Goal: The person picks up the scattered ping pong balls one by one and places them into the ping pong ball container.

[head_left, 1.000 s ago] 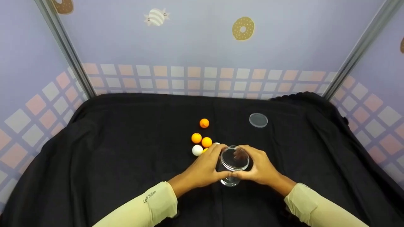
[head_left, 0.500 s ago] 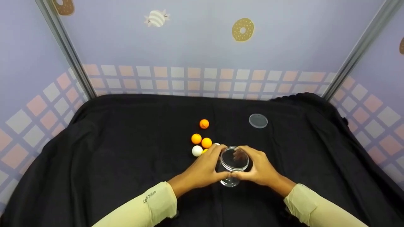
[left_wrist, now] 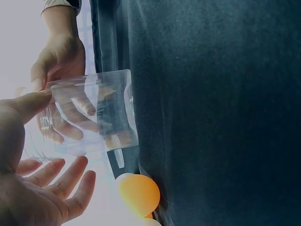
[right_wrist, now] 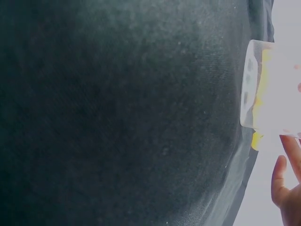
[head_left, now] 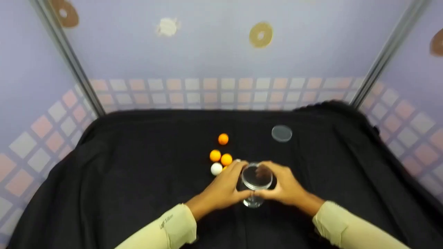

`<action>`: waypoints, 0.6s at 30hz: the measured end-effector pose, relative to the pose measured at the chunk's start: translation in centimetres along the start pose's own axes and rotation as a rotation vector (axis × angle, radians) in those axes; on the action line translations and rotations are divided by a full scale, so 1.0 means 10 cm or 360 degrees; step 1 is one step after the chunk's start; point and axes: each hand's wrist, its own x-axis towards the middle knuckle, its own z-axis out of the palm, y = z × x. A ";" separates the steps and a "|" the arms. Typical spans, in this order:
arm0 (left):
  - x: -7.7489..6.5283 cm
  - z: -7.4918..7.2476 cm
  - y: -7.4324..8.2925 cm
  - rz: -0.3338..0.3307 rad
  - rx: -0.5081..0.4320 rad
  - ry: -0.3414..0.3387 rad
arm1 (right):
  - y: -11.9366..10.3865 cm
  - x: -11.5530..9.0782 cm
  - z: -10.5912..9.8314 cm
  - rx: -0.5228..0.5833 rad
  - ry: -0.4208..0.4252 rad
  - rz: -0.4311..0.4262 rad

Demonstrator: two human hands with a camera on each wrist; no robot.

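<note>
Black cloth-covered table, with a clear jar upright a little right of the middle, well apart from the far edge. Around the jar, left hand and right hand, both grasping it from opposite sides, thumbs along the near side, fingers bent round the far side. No telling about contact between jar base and table. Just beyond the left hand, a loose cluster: white ball, two orange balls side by side, plus a yellow-orange ball and a second white ball, both mostly hidden. Nearer the far edge, a lone orange ball. Toward the far right corner, a clear round disc, flat. Pale yellow sleeves on both forearms.
</note>
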 end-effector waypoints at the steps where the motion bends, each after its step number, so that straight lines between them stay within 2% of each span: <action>1: -0.05 -0.02 -0.02 -0.0031 0.0028 -0.0002 | 0.00 0.02 0.05 -0.0007 -0.0021 -0.0007; 4: -0.10 -0.05 -0.02 -0.0099 0.0069 -0.0038 | 0.00 0.02 0.10 -0.0024 -0.0028 -0.0029; 11: -0.02 -0.09 -0.03 -0.0099 0.0081 -0.0022 | 0.01 0.09 0.06 -0.0008 -0.0012 -0.0022; 18: -0.11 -0.05 -0.02 -0.0127 0.0067 -0.0047 | -0.04 0.03 0.10 0.0011 -0.0040 0.0001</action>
